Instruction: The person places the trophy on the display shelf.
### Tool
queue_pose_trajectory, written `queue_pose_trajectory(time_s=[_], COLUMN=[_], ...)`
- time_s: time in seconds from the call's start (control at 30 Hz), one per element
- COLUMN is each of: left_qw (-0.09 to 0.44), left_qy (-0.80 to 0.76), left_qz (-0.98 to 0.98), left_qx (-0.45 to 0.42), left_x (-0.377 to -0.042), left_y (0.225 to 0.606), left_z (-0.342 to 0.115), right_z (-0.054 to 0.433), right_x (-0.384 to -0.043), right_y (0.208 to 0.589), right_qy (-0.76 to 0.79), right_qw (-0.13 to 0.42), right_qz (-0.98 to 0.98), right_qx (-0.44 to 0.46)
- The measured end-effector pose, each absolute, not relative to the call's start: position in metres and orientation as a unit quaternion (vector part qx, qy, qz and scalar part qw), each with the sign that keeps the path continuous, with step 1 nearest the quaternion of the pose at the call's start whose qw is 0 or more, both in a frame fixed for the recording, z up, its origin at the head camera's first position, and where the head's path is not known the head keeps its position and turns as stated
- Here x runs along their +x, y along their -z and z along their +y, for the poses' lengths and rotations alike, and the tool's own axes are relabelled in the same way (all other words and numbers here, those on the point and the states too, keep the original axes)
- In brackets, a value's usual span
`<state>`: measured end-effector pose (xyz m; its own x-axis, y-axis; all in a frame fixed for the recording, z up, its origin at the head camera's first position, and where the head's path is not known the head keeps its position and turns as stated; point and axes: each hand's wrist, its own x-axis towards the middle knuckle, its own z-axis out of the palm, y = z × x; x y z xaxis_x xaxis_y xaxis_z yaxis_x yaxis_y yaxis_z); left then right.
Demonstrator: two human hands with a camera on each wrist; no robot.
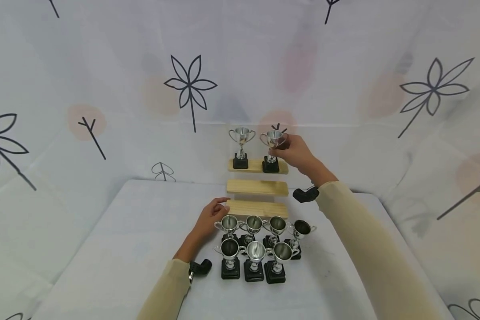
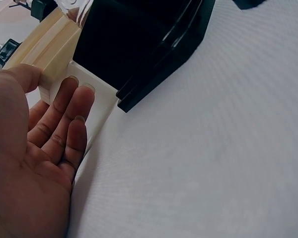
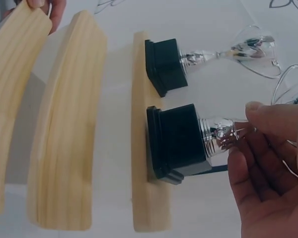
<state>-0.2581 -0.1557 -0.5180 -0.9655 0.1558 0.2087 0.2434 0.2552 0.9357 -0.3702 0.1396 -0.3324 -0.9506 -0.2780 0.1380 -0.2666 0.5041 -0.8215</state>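
Head view, right hand (image 1: 298, 155) pinching one trophy (image 1: 272, 140) by its stem on top board (image 1: 255, 167), second trophy (image 1: 241, 159) beside it, left hand (image 1: 209, 218) gripping lowest board (image 1: 258, 208), seven trophies (image 1: 254, 270) in front, their cups' (image 1: 256, 250) contents unclear

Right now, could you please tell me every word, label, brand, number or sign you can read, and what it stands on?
There is no readable text in any view.
Black trophy bases: no lettering on the sides in view.
Silver cups: any fine marking is too small to read.
Wooden boards: only grain shows.
Backdrop: drawn flowers and twigs, no writing.
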Motion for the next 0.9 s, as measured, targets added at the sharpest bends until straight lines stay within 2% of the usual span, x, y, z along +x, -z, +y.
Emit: queue_pose_trajectory(time_s=[0.9], left_qw=[0.035], left_qy=[0.595], left_qz=[-0.792], left_qx=[-0.133], left_x=[-0.258], left_y=[0.517], left_z=[-0.156], right_z=[0.109], right_x=[-0.378], right_y=[0.337], right_qy=[0.516], right_qw=[0.023], right_qz=[0.848], right_qx=[-0.114])
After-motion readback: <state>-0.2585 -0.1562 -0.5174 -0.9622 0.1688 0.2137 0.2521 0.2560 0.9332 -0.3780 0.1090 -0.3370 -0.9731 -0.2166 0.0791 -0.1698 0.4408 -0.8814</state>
